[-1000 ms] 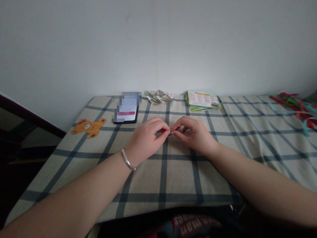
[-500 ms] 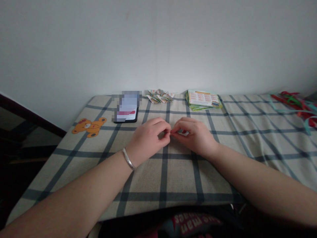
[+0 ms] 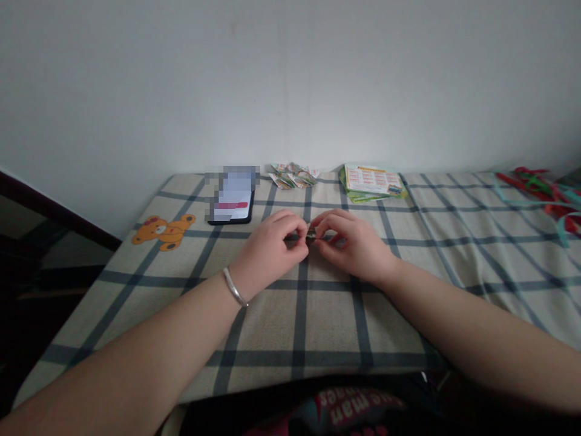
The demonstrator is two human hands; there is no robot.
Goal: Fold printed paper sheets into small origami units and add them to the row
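Checked cloth (image 3: 263, 339) stretches to a pale wall (image 3: 290, 79); at the centre of the frame, the left hand (image 3: 272, 245) and right hand (image 3: 356, 245) both pinch a small, mostly hidden piece (image 3: 311, 232), with a phone (image 3: 236, 206) at upper left of centre and folded papers (image 3: 282, 180) at upper centre

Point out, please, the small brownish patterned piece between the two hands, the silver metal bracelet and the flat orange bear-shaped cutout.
Small brownish patterned piece (image 3: 311, 232), head view: its exposed middle.
Silver metal bracelet (image 3: 232, 287), head view: its outer band.
Flat orange bear-shaped cutout (image 3: 172, 232), head view: its body.
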